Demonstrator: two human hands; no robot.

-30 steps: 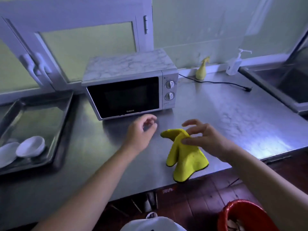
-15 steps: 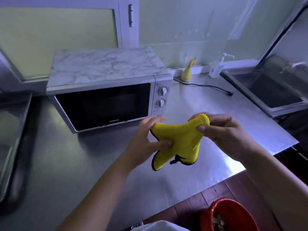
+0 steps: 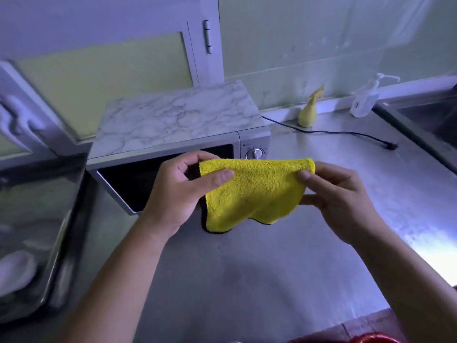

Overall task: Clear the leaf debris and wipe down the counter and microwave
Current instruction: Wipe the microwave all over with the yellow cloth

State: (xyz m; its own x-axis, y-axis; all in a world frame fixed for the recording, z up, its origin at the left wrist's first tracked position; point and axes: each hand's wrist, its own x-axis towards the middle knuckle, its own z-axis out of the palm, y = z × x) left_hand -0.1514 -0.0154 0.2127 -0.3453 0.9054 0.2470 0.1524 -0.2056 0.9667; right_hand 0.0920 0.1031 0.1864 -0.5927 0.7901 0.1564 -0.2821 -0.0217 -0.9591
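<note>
The cloth (image 3: 254,191) in front of the microwave (image 3: 178,120) is thick, fluffy yellow pile, matt, with a dark edging. The microwave has a marble-patterned top, a glossy black glass door and a silvery front panel. The counter (image 3: 247,280) beneath it is smooth steel, softly reflective. To the microwave's right, the spray bottle (image 3: 308,115) looks like matt yellow plastic and the pump bottle (image 3: 364,102) like translucent plastic. To its left is a shiny metal tray (image 3: 66,231).

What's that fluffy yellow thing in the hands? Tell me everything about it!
The cloth is bright yellow and fluffy, like microfibre, with a thin black edge on its left side and bottom. It is held spread out over the counter, in front of the microwave. The left hand pinches its top left corner, the right hand its top right. Its lower edge hangs wavy.
</note>
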